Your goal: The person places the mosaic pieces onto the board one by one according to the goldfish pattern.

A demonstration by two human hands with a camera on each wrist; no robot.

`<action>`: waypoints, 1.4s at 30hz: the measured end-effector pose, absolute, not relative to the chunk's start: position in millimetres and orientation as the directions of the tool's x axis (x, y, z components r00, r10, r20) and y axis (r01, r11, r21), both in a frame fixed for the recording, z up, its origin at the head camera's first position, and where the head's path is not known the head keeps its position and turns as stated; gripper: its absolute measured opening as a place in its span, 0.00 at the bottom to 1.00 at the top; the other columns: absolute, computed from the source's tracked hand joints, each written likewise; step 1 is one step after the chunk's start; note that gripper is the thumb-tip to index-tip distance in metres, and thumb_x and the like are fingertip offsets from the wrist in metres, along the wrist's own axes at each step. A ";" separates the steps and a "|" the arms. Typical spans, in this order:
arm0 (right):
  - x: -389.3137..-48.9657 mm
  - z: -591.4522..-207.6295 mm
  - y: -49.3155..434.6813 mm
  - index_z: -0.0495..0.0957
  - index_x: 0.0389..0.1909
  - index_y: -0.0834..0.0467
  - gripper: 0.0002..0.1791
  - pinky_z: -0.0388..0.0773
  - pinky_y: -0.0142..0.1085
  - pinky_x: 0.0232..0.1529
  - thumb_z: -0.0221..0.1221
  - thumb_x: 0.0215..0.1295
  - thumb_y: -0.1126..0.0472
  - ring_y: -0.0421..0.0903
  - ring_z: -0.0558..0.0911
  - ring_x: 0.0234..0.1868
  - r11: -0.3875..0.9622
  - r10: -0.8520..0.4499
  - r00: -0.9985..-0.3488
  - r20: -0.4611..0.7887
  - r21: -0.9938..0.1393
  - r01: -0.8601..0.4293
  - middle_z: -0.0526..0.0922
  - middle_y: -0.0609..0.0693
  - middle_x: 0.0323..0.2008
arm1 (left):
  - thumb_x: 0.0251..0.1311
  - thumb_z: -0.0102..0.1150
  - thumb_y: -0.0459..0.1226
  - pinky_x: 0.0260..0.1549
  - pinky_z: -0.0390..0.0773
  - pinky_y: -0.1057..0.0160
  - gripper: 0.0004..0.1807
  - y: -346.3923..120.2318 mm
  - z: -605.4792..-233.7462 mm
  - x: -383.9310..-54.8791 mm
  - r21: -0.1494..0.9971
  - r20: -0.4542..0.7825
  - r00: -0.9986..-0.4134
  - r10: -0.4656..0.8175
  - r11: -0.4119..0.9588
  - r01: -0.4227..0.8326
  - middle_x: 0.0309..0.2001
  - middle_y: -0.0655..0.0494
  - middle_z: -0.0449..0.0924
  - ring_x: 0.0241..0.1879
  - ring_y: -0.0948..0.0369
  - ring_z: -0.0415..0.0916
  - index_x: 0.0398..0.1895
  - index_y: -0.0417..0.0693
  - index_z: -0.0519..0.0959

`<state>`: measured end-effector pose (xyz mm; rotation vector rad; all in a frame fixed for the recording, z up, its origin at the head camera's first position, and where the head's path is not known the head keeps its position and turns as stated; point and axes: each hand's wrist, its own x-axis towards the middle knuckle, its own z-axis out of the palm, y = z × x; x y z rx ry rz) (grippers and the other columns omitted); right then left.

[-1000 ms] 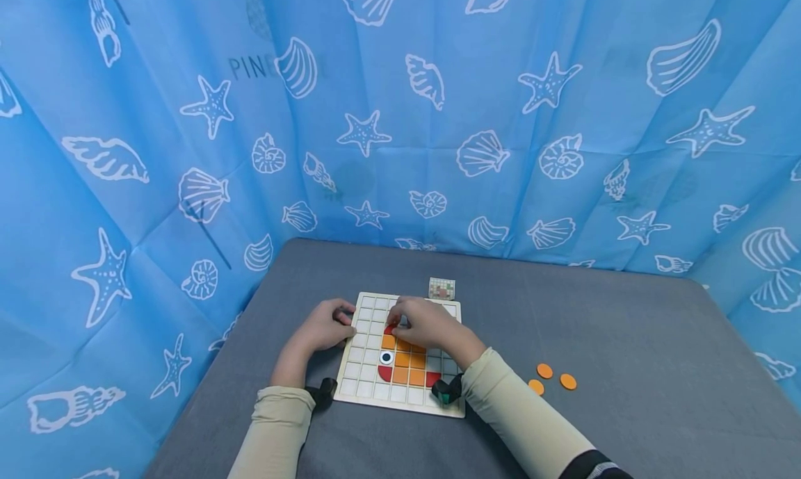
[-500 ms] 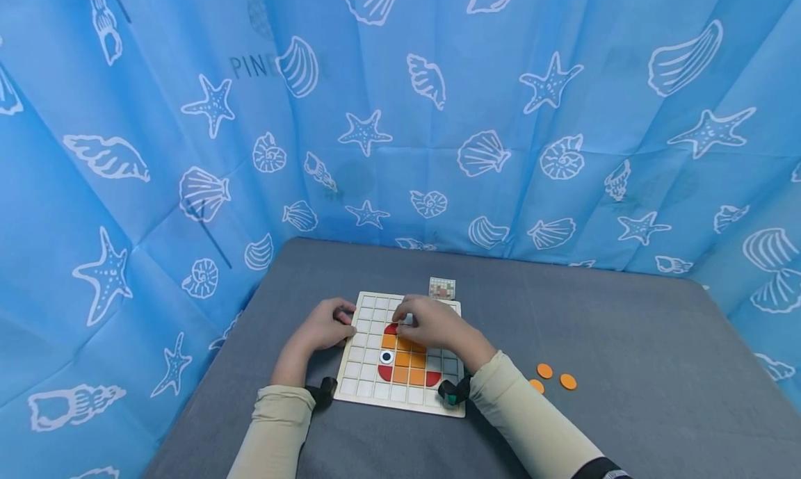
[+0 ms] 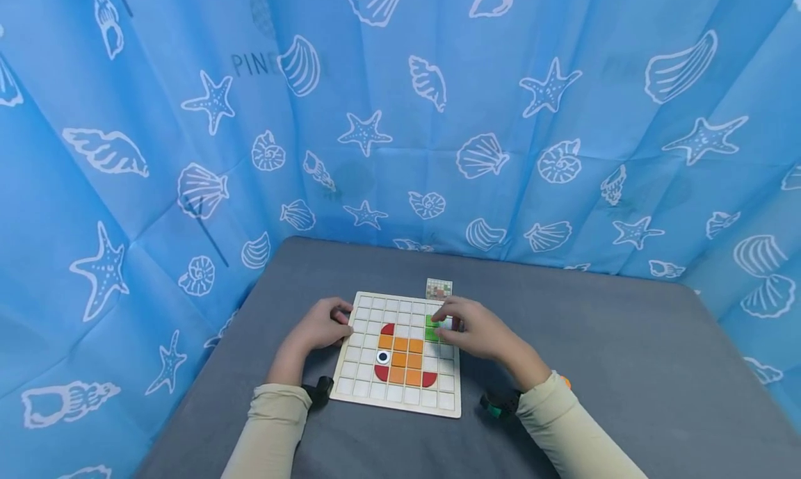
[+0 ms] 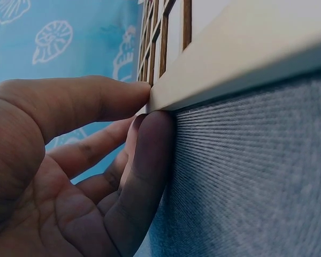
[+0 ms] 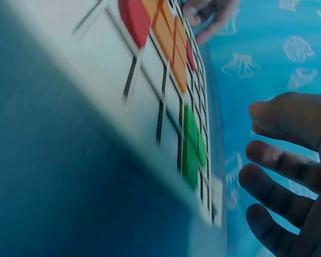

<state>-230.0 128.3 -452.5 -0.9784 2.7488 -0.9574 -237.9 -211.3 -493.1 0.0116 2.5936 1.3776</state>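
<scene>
A pale square grid board (image 3: 394, 393) lies on the table with coloured tiles in its cells. Thumb and fingers of my left hand (image 3: 320, 324) pinch its left edge; the left wrist view shows the thumb on the rim (image 4: 241, 59). Orange tiles (image 3: 414, 361) form a block in the middle, bordered by red rounded tiles (image 3: 428, 379) and an eye tile (image 3: 382, 357). Over the board's right side hovers my right hand (image 3: 478, 329), fingers spread and holding nothing, by two green tiles (image 3: 432, 334). In the right wrist view the fingers are apart from the green tiles (image 5: 190, 144).
Behind the board stands a small patterned card (image 3: 439, 288). My right sleeve covers most of the orange discs (image 3: 566, 381) on the grey tabletop (image 3: 594, 326). A blue shell-print curtain (image 3: 388, 173) closes off the back and sides.
From the red tile at the top of the pattern, my right hand has moved right to the board's right side. The green tiles now show. My left hand stays at the edge.
</scene>
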 end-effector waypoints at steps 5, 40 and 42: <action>-218.0 -453.7 166.9 0.88 0.51 0.59 0.10 0.76 0.33 0.32 0.67 0.72 0.62 0.39 0.76 0.34 0.625 -0.535 -0.833 0.139 -0.599 -0.501 0.84 0.51 0.45 | 0.62 0.68 0.27 0.30 0.85 0.58 0.25 -212.4 -491.6 -238.3 0.816 -0.179 -0.978 0.110 0.571 -0.085 0.39 0.46 0.79 0.31 0.56 0.78 0.64 0.37 0.79; -150.4 -479.3 310.6 0.88 0.51 0.54 0.17 0.67 0.33 0.30 0.75 0.63 0.53 0.35 0.69 0.34 0.792 -0.293 -0.956 0.005 -0.559 -0.246 0.78 0.45 0.42 | 0.63 0.68 0.28 0.30 0.85 0.59 0.24 -210.5 -490.0 -235.1 0.816 -0.191 -0.977 0.096 0.568 -0.104 0.40 0.46 0.79 0.32 0.55 0.78 0.63 0.38 0.79; -150.0 -479.4 309.8 0.88 0.50 0.54 0.17 0.66 0.33 0.30 0.75 0.63 0.53 0.35 0.69 0.34 0.798 -0.292 -0.957 -0.006 -0.552 -0.240 0.78 0.45 0.41 | 0.63 0.68 0.29 0.29 0.84 0.59 0.24 -210.7 -490.4 -235.9 0.816 -0.191 -0.977 0.099 0.568 -0.101 0.40 0.46 0.78 0.32 0.55 0.78 0.64 0.38 0.79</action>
